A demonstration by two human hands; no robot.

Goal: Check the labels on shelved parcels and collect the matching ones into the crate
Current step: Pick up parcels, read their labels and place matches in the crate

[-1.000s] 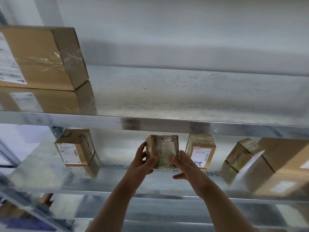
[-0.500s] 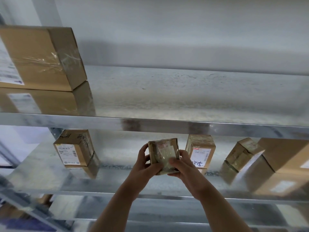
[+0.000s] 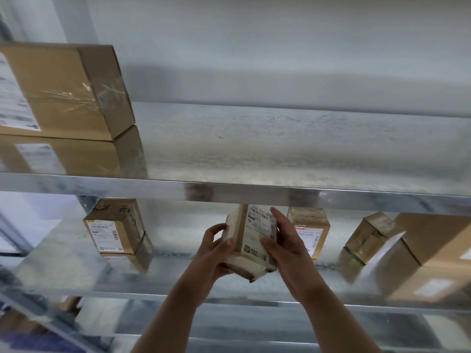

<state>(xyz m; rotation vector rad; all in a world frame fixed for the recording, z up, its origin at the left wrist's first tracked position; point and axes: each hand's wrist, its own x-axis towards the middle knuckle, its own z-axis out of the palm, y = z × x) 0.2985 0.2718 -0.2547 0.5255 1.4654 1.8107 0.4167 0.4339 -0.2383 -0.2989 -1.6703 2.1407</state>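
A small taped parcel [image 3: 251,238] is held tilted just above the middle shelf [image 3: 76,273]. It is gripped between the left hand [image 3: 216,253] and the right hand [image 3: 285,248], with fingers curled round its sides. On its white label, faced toward the camera, barcodes can be seen, but the print is too blurred to be read.

The parcel [image 3: 251,235] I held was tan cardboard, its white label printed with black bars and text. The neighbouring box [image 3: 309,220] was tan, with a red-striped white label. The shelf [image 3: 254,192] was mottled silver-grey.
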